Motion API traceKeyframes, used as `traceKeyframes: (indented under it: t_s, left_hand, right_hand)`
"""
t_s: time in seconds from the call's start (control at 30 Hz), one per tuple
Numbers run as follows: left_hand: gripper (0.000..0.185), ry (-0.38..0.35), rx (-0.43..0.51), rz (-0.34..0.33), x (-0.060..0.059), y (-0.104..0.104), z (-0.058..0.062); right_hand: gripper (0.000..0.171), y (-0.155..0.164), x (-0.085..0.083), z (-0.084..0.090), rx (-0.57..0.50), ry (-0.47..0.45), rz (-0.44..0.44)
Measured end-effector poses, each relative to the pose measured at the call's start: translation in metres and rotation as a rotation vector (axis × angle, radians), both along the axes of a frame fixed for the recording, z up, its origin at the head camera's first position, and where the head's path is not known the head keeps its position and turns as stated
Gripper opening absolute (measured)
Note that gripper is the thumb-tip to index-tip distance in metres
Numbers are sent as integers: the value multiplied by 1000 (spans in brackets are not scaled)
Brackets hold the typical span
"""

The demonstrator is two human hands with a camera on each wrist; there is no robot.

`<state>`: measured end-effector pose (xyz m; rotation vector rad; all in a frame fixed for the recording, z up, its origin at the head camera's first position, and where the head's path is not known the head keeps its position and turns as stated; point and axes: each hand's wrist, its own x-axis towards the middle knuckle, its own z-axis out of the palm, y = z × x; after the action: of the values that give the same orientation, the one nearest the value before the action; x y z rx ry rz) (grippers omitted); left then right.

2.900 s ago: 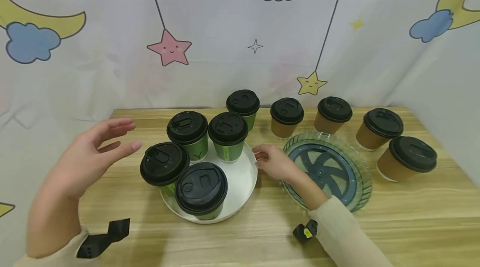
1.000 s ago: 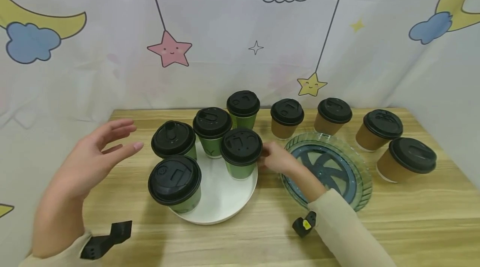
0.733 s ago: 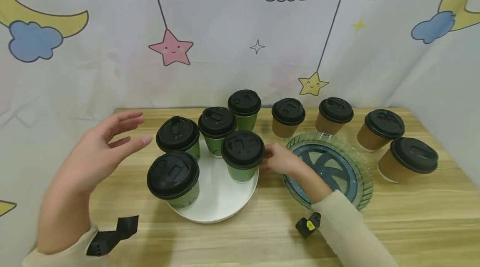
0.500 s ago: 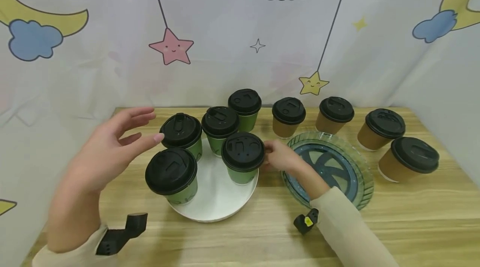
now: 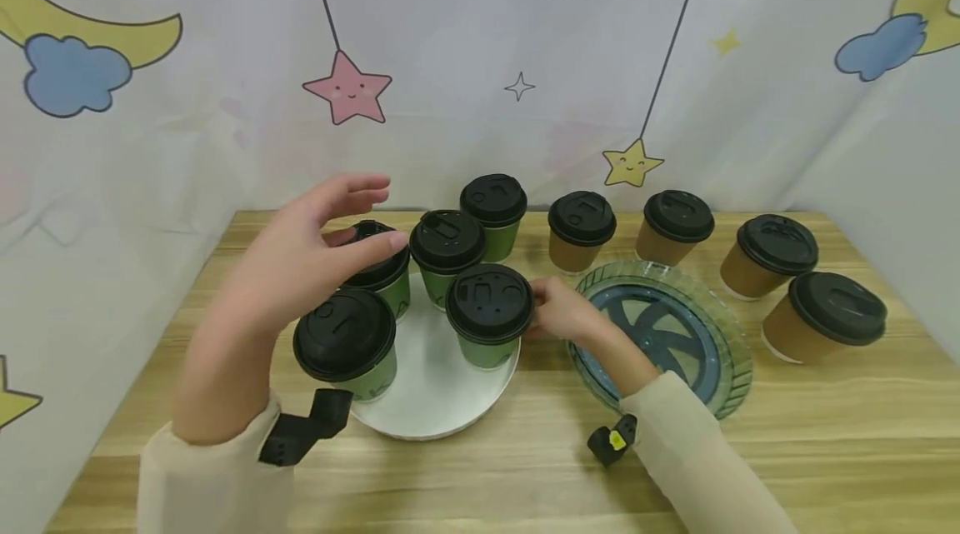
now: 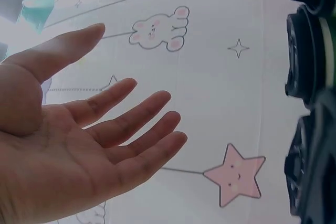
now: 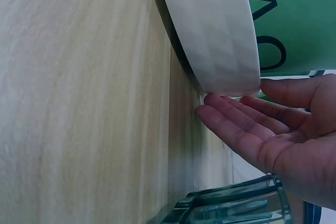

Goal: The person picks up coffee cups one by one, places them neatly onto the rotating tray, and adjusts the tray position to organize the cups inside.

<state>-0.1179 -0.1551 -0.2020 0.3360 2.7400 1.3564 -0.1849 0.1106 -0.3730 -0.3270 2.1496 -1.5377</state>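
Observation:
Several green paper cups with black lids stand on a white round tray (image 5: 435, 413). My right hand (image 5: 562, 313) pinches the tray's right edge; in the right wrist view its thumb lies at the upper rim and the fingertips at the lower edge. Close by that hand is a green cup (image 5: 487, 351). My left hand (image 5: 307, 247) hangs in the air above the tray's left side, palm facing inward, fingers loosely bent and holding nothing. It partly covers a back-left green cup (image 5: 393, 294), and a front-left green cup (image 5: 375, 380) shows below it.
Right of the tray lies a greenish clear ribbed dish (image 5: 731, 351) with a blue swirl base. Several brown lidded cups stand around its far and right sides, such as a brown cup (image 5: 795, 330). Another green cup (image 5: 498, 242) stands behind the tray, before the printed curtain (image 5: 450, 34).
The tray's cups have turned clockwise, the back ones going right and the front one going left. My left hand has moved right and up over them; my right hand stays at the edge.

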Motion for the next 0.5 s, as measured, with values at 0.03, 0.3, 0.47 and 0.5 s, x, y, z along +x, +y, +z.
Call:
traceKeyframes:
  t_s: [0.03,0.3,0.47,0.5]
  left_hand:
    - [58,-5,-4,-6,-4,4,3]
    - [59,-38,-25,-50,-37,27,25]
    - [62,-64,-9,-66,-59,38,25]
    - [63,-66,1,-74,-64,40,24]
  right_hand:
    - [28,0,0,0,2,0,0]
    - [27,1,0,-1,8,10,-6]
    - [27,0,2,-1,6,17,-10]
    - [27,0,2,-1,5,20,-9]
